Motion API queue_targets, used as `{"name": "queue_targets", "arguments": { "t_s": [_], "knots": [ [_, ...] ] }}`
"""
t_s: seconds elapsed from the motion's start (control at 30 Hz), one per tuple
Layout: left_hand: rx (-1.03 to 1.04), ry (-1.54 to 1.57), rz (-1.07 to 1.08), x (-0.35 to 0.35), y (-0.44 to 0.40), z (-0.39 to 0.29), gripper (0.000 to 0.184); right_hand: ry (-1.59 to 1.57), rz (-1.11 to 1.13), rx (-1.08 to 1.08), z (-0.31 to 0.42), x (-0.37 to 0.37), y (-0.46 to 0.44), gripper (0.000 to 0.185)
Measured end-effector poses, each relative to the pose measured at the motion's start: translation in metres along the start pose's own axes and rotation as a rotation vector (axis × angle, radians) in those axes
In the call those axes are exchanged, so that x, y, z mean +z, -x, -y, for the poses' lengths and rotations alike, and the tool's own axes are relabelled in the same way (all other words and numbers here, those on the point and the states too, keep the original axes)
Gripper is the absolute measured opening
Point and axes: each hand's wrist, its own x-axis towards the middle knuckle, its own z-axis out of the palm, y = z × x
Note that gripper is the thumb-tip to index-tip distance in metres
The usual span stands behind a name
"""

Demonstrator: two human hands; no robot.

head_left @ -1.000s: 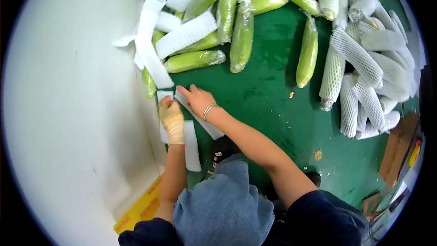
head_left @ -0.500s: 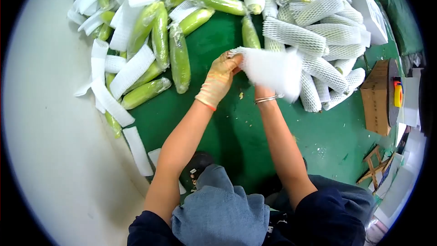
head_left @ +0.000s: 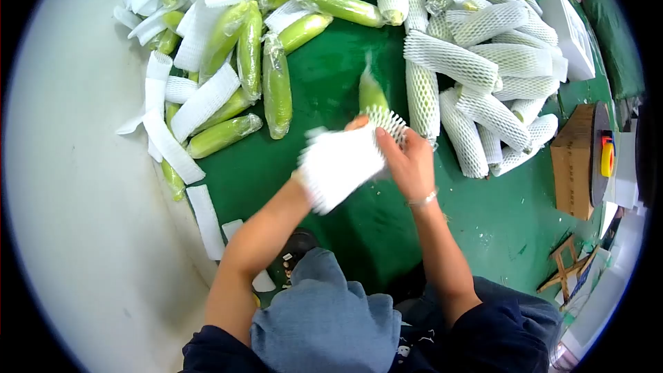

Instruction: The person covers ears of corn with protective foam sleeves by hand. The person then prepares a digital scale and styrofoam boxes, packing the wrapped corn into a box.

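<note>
In the head view, the right hand (head_left: pixel 409 166) has a narrow grip, thumb and fingers pinching the open rim of a white, stretchy foam-net sleeve (head_left: pixel 345 164). The left hand (head_left: pixel 357 123) is mostly hidden behind that sleeve; only a little of it shows, so I cannot tell how firm its grip is or what exactly it holds. The pale green, long vegetable in clear film (head_left: pixel 371 93) sits just beyond both grips, its lower end inside the mesh and its upper end bare.

The likeliest trouble, I judge, is at the rim: the pull there seems to rest on a small pinch, so the foam strands could tear or spring out of the right grip. The loose film at the far tip could catch in the mesh and bunch or rip. If the left grip is light, the smooth, wrapped vegetable could twist or slide out. Blur on the sleeve suggests quick movement, which would leave less time to correct a crooked fit. Just beyond the right grip, a net-covered vegetable (head_left: pixel 423 100) lies at the edge of the pile, and a wide sweep outward could knock it.
</note>
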Motion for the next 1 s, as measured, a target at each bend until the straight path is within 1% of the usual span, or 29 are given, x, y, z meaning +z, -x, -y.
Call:
{"name": "queue_targets", "arguments": {
  "t_s": [0.03, 0.07, 0.1, 0.13, 0.17, 0.23, 0.27, 0.3, 0.33, 0.37, 0.4, 0.43, 0.5, 0.57, 0.63, 0.67, 0.73, 0.77, 0.8, 0.83, 0.87, 0.9, 0.93, 0.97, 1.0],
  "knots": [
    [-0.011, 0.302, -0.028, 0.003, 0.015, 0.001, 0.032, -0.079, -0.010, -0.064, 0.021, -0.004, 0.007, 0.034],
    [-0.014, 0.604, -0.060, 0.007, 0.030, 0.001, 0.030, -0.272, 0.056, -0.063, 0.028, -0.002, 0.006, 0.031],
    [0.010, 0.549, -0.153, 0.028, 0.046, -0.018, 0.031, -0.310, 0.100, -0.078, 0.036, -0.004, 0.002, 0.029],
    [0.028, 0.489, -0.247, 0.048, 0.062, -0.037, 0.032, -0.316, 0.126, -0.023, 0.044, -0.001, -0.006, 0.027],
    [0.073, 0.144, -0.377, 0.048, 0.059, -0.044, 0.028, -0.319, 0.151, 0.020, 0.051, 0.003, -0.019, 0.026],
    [0.167, -0.563, -0.602, 0.046, 0.040, -0.065, 0.023, -0.753, 0.133, 0.194, 0.029, 0.033, -0.053, 0.024],
    [0.248, -0.254, -0.835, 0.055, 0.021, -0.071, 0.018, -0.887, -0.044, 0.055, -0.010, 0.072, -0.080, 0.023],
    [0.274, -0.663, -0.728, 0.013, 0.007, -0.060, 0.016, -0.890, -0.082, 0.128, -0.037, 0.092, -0.089, 0.023],
    [0.126, -0.977, -0.753, 0.001, -0.001, -0.064, 0.018, -0.895, -0.122, 0.200, -0.063, 0.113, -0.098, 0.023],
    [0.291, -1.789, -0.681, -0.041, -0.014, -0.048, 0.021, -0.759, -0.018, 0.469, -0.073, 0.114, -0.098, 0.025],
    [0.222, -1.636, -0.708, -0.065, -0.026, -0.036, 0.023, -0.668, 0.015, 0.556, -0.073, 0.116, -0.092, 0.035],
    [0.152, -1.476, -0.732, -0.073, -0.037, -0.025, 0.026, -0.658, 0.034, 0.555, -0.077, 0.118, -0.088, 0.035],
    [0.010, -0.930, -1.088, -0.039, -0.042, -0.032, 0.028, -0.998, 0.055, 0.604, -0.092, 0.122, -0.084, 0.044],
    [-0.046, -1.098, -1.032, -0.019, -0.032, -0.033, 0.033, -1.156, 0.248, 0.570, -0.100, 0.111, -0.086, 0.035],
    [0.003, -1.178, -0.886, -0.001, -0.001, -0.035, 0.033, -0.986, 0.154, 0.711, -0.093, 0.076, -0.068, 0.033],
    [0.027, -1.252, -0.918, 0.005, 0.022, -0.034, 0.033, -0.919, 0.171, 0.725, -0.117, 0.062, -0.071, 0.033],
    [0.244, -1.369, -1.098, -0.001, 0.091, -0.037, 0.032, -0.682, 0.086, 0.654, -0.142, 0.035, -0.061, 0.030],
    [0.276, -1.510, -1.201, -0.009, 0.127, -0.045, 0.032, -0.514, -0.007, 0.559, -0.138, 0.024, -0.053, 0.027],
    [0.281, -1.634, -1.307, -0.025, 0.165, -0.045, 0.034, -0.336, -0.216, 0.261, -0.134, 0.029, -0.043, 0.025],
    [0.060, -1.790, -1.377, -0.045, 0.205, -0.045, 0.039, -0.153, -0.409, -0.043, -0.122, 0.042, -0.029, 0.023],
    [-0.322, -1.678, -1.447, -0.029, 0.224, -0.059, 0.041, -0.056, -0.385, -0.188, -0.062, 0.056, -0.002, 0.024],
    [-0.698, -1.534, -1.482, -0.009, 0.239, -0.070, 0.043, -0.033, -0.313, -0.311, -0.037, 0.075, 0.016, 0.026],
    [-0.813, -1.413, -1.441, -0.018, 0.259, -0.056, 0.040, -0.107, -0.040, -0.321, -0.022, 0.095, 0.036, 0.026],
    [-0.909, -1.293, -1.395, -0.037, 0.275, -0.032, 0.037, -0.062, 0.277, -0.319, -0.003, 0.117, 0.053, 0.026],
    [-0.865, -1.273, -1.431, -0.050, 0.283, -0.016, 0.037, -0.028, 0.569, -0.266, -0.001, 0.149, 0.069, 0.034]
  ]
}}
